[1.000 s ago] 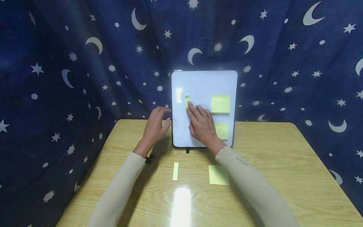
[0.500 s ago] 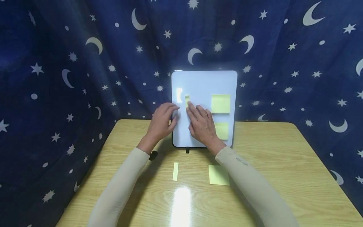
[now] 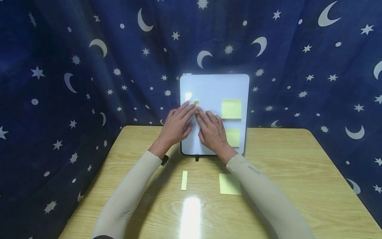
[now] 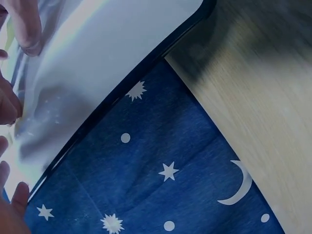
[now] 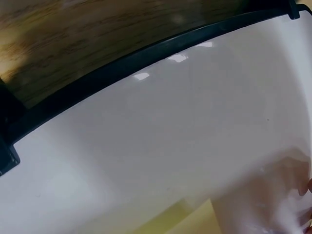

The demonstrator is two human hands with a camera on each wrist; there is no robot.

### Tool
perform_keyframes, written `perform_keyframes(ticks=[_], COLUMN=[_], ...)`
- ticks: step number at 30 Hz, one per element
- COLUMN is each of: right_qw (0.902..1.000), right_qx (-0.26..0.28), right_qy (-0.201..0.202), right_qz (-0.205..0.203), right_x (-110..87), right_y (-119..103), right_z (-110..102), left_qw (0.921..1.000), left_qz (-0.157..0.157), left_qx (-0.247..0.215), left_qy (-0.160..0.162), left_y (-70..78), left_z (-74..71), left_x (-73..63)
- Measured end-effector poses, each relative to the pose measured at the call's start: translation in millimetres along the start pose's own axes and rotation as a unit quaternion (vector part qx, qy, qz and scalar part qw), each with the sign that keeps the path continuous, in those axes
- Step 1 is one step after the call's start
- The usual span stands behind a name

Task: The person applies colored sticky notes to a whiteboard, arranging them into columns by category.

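In the head view, a white board (image 3: 209, 87) with a dark frame stands upright on the table. A narrow yellow sticky strip (image 3: 196, 103) is on its left half, mostly covered by fingers. My left hand (image 3: 176, 125) lies against the board from the left, fingers extended, their tips at the strip. From the right, my right hand (image 3: 212, 131) rests on the board with extended fingertips at the strip's right side. Two square sticky notes are on the board's right half, an upper one (image 3: 231, 109) and a lower one (image 3: 233, 137), which the right hand partly hides.
On the wooden table (image 3: 277, 172), a second yellow strip (image 3: 184, 181) lies before the board. A square yellow note (image 3: 229, 184) lies right of it, partly under the right sleeve (image 3: 262, 189). A dark blue curtain (image 3: 167, 39) with moons and stars hangs behind.
My left hand has moved right and slightly up, from beside the board's left edge onto the board, and its fingers now meet the strip. My right hand has stayed in place.
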State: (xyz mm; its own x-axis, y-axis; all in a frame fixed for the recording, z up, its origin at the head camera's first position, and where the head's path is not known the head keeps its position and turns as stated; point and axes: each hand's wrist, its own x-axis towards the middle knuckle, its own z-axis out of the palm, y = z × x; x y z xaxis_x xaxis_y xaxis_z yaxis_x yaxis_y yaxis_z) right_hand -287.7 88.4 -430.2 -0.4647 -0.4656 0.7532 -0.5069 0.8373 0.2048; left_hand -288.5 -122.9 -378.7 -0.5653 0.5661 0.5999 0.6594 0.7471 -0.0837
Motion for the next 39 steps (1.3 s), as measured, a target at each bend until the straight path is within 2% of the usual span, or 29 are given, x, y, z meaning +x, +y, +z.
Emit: perform_keyframes(ticks=[5, 16, 25, 35, 39], right_qw=[1.0, 0.9999, 1.0, 0.9999, 0.9997], right_qx=[0.004, 0.001, -0.002, -0.007, -0.006], right_qy=[0.002, -0.009, -0.002, -0.015, -0.022], right_qz=[0.002, 0.005, 0.001, -0.001, 0.001], right_x=[0.5, 0.3, -0.1, 1.5, 1.7], right_y=[-0.1, -0.4, -0.5, -1.3, -1.9], right_z=[0.4, -0.1, 1.7, 0.6, 0.1], left_qw=[1.0, 0.9979, 0.9975, 0.9963, 0.9966], left_qz=[0.004, 0.009, 0.01, 0.001, 0.002], left_qx=[0.003, 0.058, 0.067, 0.077, 0.076], left_qy=[-0.005, -0.026, -0.023, -0.038, -0.031], left_y=[2.8, 3.8, 6.1, 7.9, 7.4], left_z=[0.1, 3.4, 5.0, 5.2, 5.9], left_x=[5.1, 10.1, 14.8, 17.6, 17.3])
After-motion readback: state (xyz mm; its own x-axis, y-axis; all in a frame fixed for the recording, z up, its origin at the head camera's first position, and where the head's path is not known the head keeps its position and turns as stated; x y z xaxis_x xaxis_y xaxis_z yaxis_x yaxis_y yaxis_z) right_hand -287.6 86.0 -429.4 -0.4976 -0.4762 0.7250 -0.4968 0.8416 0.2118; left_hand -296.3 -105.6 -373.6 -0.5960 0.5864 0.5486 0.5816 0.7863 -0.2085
